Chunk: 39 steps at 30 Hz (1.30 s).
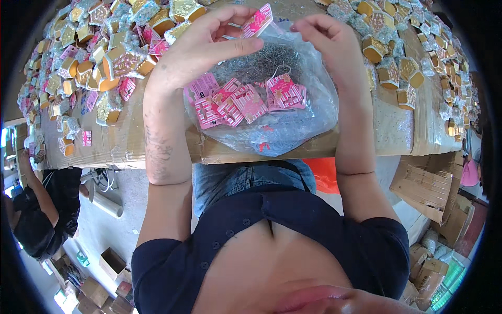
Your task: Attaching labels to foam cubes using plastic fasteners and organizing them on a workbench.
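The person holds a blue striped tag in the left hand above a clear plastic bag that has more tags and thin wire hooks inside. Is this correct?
Not quite: the head view shows the tag is pink striped, not blue. The rest stands: the left hand holds it above the clear plastic bag of tags and wire hooks.

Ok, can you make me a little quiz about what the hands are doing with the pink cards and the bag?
1. True or false: the left hand pinches a pink striped card above the clear plastic bag.
2. Where do most of the other pink cards lie? A) on the floor B) inside the bag C) in a cardboard box
3. Fill in: the small gold-coloured boxes on the table are wrapped in clear ______.

Key
1. True; the right hand is beside it at the bag's top.
2. B
3. plastic
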Each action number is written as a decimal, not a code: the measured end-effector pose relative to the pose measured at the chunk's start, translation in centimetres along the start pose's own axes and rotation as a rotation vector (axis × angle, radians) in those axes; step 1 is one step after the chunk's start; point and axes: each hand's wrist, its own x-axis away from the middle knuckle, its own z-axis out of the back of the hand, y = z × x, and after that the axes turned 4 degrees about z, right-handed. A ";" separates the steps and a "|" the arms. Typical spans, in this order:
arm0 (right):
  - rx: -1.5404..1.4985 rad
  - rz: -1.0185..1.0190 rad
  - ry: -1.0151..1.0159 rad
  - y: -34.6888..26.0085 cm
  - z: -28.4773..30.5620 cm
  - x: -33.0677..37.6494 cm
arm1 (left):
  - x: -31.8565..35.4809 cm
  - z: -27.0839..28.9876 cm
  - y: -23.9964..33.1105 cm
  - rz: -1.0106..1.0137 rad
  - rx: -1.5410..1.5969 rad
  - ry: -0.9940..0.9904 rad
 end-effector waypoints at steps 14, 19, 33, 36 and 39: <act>-0.704 -0.195 -0.075 0.0 -0.5 0.2 | -0.1 -1.5 2.0 -0.074 -0.087 -0.002; -0.754 -0.214 -0.042 0.0 -0.6 0.3 | -0.9 -1.6 -0.2 -0.267 -0.105 -0.023; -1.028 -0.249 -0.119 0.7 -0.1 0.2 | -0.7 -2.2 -0.5 -0.212 -0.451 0.016; -0.899 -0.192 -0.029 0.2 -0.6 0.3 | -1.0 -2.8 -1.0 -0.385 -0.499 0.175; -0.648 -0.090 0.142 -0.2 -1.4 0.7 | -1.3 -3.2 -1.3 -0.271 -0.123 0.164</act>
